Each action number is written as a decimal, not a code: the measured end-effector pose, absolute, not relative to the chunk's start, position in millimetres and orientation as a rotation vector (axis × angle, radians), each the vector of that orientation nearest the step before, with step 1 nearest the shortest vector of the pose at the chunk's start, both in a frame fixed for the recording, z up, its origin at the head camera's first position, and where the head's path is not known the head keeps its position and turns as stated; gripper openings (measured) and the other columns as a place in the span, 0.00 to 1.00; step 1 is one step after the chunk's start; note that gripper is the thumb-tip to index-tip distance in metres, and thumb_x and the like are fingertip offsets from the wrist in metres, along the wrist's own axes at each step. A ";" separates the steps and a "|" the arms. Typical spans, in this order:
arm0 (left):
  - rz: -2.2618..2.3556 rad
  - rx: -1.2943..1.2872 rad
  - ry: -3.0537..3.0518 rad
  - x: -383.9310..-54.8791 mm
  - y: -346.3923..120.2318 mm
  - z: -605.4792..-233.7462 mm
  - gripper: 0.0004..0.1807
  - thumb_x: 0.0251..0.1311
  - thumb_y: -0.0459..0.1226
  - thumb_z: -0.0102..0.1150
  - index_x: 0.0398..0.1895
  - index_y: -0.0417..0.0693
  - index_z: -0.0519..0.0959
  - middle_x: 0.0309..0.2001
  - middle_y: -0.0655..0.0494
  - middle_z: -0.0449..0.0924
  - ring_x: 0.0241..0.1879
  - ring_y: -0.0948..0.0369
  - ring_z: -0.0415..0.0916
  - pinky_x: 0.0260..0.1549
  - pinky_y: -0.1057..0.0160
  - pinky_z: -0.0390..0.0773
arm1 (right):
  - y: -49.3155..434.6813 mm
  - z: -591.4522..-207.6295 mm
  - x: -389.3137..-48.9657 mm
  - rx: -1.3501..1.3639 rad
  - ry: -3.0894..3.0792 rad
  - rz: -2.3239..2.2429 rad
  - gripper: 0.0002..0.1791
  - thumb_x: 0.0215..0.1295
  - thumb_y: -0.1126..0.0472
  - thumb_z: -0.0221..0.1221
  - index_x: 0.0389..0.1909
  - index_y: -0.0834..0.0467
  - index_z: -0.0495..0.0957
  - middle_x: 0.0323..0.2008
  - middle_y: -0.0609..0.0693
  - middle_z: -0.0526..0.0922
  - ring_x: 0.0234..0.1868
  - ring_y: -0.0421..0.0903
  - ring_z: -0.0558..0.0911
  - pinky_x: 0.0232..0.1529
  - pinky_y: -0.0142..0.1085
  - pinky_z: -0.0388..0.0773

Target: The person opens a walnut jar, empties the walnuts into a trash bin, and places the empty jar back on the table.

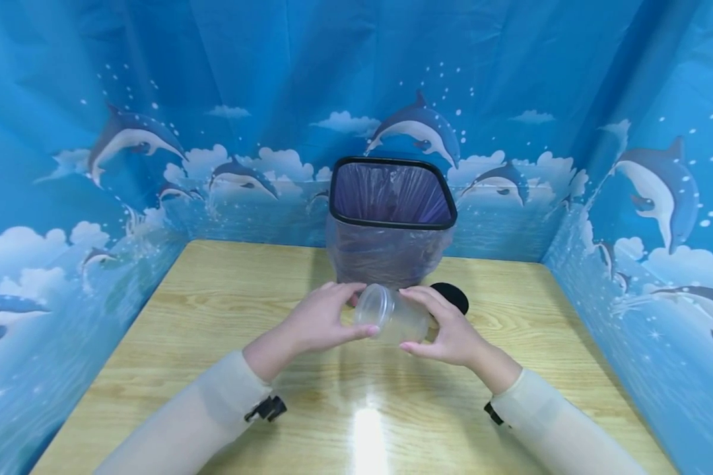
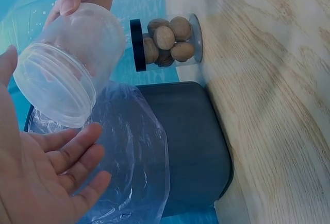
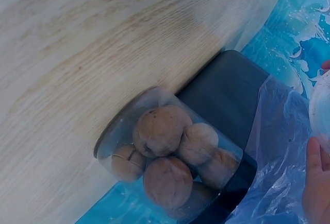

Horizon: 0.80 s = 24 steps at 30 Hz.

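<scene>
A clear plastic jar (image 1: 407,320) lies tilted sideways above the table, its ridged, translucent end toward the left; nothing shows inside it. My right hand (image 1: 445,330) grips the jar's body between thumb and fingers. Around the ridged end is my left hand (image 1: 327,316), its thumb and fingers spread; the left wrist view shows those fingers (image 2: 77,157) extended and apart from the jar. Whether that end is a lid or a bare threaded mouth, I cannot tell. Most of my right hand is hidden in the right wrist view.
Just beyond my hands stands a dark bin (image 1: 386,254) lined with a translucent bag. Beside it, a black-lidded jar of walnuts (image 2: 165,41) is upright on the wooden table (image 1: 243,284). Blue dolphin-print curtains (image 1: 249,99) enclose the back and sides.
</scene>
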<state>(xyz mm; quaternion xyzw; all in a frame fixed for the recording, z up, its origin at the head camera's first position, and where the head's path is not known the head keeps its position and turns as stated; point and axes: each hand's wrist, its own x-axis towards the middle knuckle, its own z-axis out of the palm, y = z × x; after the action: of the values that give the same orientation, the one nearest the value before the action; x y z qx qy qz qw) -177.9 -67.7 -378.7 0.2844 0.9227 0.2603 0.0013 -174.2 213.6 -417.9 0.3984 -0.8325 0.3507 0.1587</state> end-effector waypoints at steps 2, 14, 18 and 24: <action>0.814 0.894 2.897 -177.9 -66.9 -379.5 0.47 0.54 0.69 0.61 0.70 0.50 0.71 0.47 0.59 0.81 0.49 0.58 0.75 0.51 0.54 0.76 | 213.0 -418.0 -174.1 1.148 -2.367 1.002 0.48 0.45 0.55 0.79 0.69 0.54 0.69 0.62 0.52 0.74 0.60 0.50 0.75 0.56 0.43 0.75; 0.823 0.955 2.887 -178.7 -68.2 -381.6 0.48 0.53 0.68 0.63 0.71 0.52 0.69 0.50 0.59 0.80 0.51 0.58 0.74 0.51 0.53 0.75 | 211.9 -417.1 -171.9 1.141 -2.395 1.010 0.48 0.46 0.52 0.79 0.70 0.52 0.68 0.64 0.51 0.73 0.61 0.49 0.74 0.56 0.48 0.76; 0.826 1.001 2.859 -179.1 -70.6 -381.6 0.50 0.52 0.68 0.64 0.74 0.52 0.66 0.55 0.58 0.79 0.55 0.57 0.73 0.56 0.51 0.73 | 212.2 -417.8 -171.9 1.149 -2.391 1.015 0.48 0.46 0.54 0.79 0.70 0.53 0.68 0.64 0.51 0.73 0.61 0.49 0.74 0.55 0.48 0.76; 0.833 1.077 2.824 -180.9 -75.2 -381.1 0.52 0.50 0.65 0.68 0.76 0.54 0.62 0.64 0.56 0.74 0.62 0.54 0.69 0.63 0.47 0.68 | 212.2 -418.0 -172.0 1.168 -2.384 0.996 0.47 0.49 0.51 0.78 0.70 0.53 0.68 0.63 0.51 0.73 0.61 0.49 0.74 0.56 0.46 0.76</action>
<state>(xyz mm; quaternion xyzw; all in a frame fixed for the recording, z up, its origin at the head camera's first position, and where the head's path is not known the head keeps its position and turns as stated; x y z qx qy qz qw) -180.9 -75.2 -381.1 0.3435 0.9008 0.2655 0.0031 -172.0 212.2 -418.0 0.4071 -0.8309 0.3471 0.1528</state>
